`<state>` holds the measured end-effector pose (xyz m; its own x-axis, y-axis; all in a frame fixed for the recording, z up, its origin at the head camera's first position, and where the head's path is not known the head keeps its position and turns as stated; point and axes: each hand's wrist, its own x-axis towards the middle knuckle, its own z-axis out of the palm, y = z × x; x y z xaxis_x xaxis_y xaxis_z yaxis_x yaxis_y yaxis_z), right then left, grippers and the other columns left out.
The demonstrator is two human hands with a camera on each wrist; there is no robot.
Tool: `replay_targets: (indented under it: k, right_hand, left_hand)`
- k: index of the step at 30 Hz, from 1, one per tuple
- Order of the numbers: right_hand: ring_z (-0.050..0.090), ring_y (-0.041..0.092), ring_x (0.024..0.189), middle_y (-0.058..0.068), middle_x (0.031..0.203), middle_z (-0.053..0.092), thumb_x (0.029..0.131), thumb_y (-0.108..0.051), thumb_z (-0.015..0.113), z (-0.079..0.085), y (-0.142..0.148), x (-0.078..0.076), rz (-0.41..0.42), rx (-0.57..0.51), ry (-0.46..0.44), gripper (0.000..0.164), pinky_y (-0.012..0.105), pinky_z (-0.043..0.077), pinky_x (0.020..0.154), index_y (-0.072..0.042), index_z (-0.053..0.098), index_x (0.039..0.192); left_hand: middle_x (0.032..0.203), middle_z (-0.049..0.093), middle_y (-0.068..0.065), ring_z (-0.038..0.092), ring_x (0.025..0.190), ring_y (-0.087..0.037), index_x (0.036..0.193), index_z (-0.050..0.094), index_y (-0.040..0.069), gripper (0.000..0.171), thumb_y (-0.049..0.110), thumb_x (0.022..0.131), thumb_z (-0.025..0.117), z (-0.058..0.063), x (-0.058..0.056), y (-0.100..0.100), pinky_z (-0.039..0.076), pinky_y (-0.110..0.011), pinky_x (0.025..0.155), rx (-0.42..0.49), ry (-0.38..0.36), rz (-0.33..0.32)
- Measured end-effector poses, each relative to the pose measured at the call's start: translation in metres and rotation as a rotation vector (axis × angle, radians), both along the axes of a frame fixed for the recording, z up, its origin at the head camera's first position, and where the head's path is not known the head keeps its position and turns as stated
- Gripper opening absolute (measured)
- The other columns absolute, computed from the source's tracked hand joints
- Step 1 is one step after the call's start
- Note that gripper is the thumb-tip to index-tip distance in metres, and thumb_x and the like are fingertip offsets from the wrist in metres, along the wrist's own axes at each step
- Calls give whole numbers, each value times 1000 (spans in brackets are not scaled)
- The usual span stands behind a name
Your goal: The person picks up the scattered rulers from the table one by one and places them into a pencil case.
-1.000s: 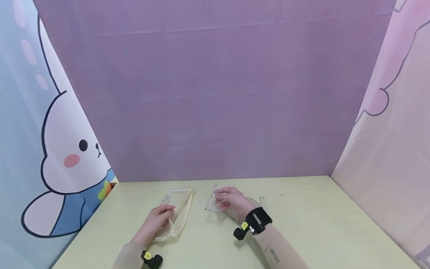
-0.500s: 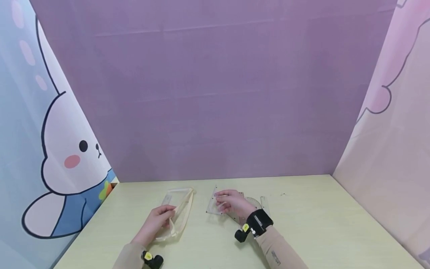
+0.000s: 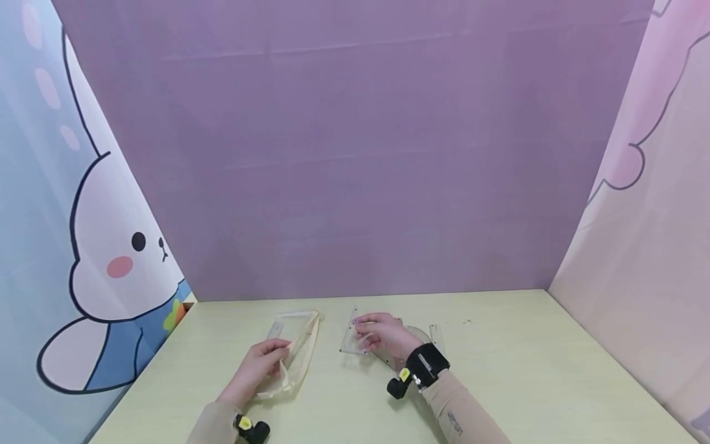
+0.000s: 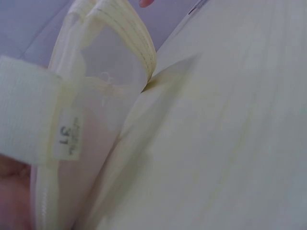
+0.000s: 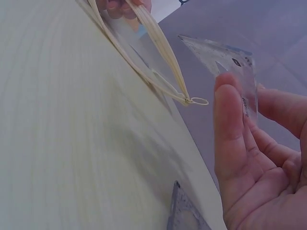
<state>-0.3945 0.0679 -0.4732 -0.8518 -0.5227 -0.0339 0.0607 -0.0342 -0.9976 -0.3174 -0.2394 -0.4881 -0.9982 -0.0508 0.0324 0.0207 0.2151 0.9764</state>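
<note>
My left hand [image 3: 259, 364] grips the side of a clear zipper pouch [image 3: 294, 319] with cream edging, lying on the left half of the table. In the right wrist view the pouch's zipper edge [image 5: 165, 52] gapes, with a ring-shaped pull at its end. My right hand [image 3: 385, 333] pinches a clear plastic set square [image 5: 244, 67] between thumb and fingers, raised above the table, its shadow below. To the right of the pouch, the set square [image 3: 349, 342] shows in the head view with its far corner pointing up.
Under and beside my right hand lie a second set square [image 3: 384, 356], a clear protractor [image 3: 417, 333] and a clear ruler [image 3: 436, 336]. A purple backdrop [image 3: 366, 185] rises at the table's [image 3: 521, 382] back edge, with printed curtains on both sides.
My right hand and its set square have shifted very slightly toward me. The left hand and the pouch have stayed put.
</note>
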Motion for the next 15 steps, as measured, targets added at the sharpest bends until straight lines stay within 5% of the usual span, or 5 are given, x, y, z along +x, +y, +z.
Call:
replay_targets:
  k: [9, 15]
  right_hand:
    - [65, 13, 64, 13, 92, 68, 95, -12, 60, 6, -8, -6, 1, 35, -10, 35, 27, 56, 60, 6, 56, 125]
    - [66, 18, 69, 18, 98, 66, 93, -10, 61, 15, -17, -3, 17, 43, 0, 41, 31, 57, 65, 5, 53, 130]
  left_hand:
    - [86, 62, -8, 50, 65, -12, 111, 66, -4, 25, 10, 91, 62, -1, -1, 3, 46, -24, 56, -18, -5, 39]
    - [86, 62, -12, 49, 61, -12, 111, 64, -8, 25, 6, 91, 60, 18, 9, 9, 46, -24, 55, 1, -7, 48]
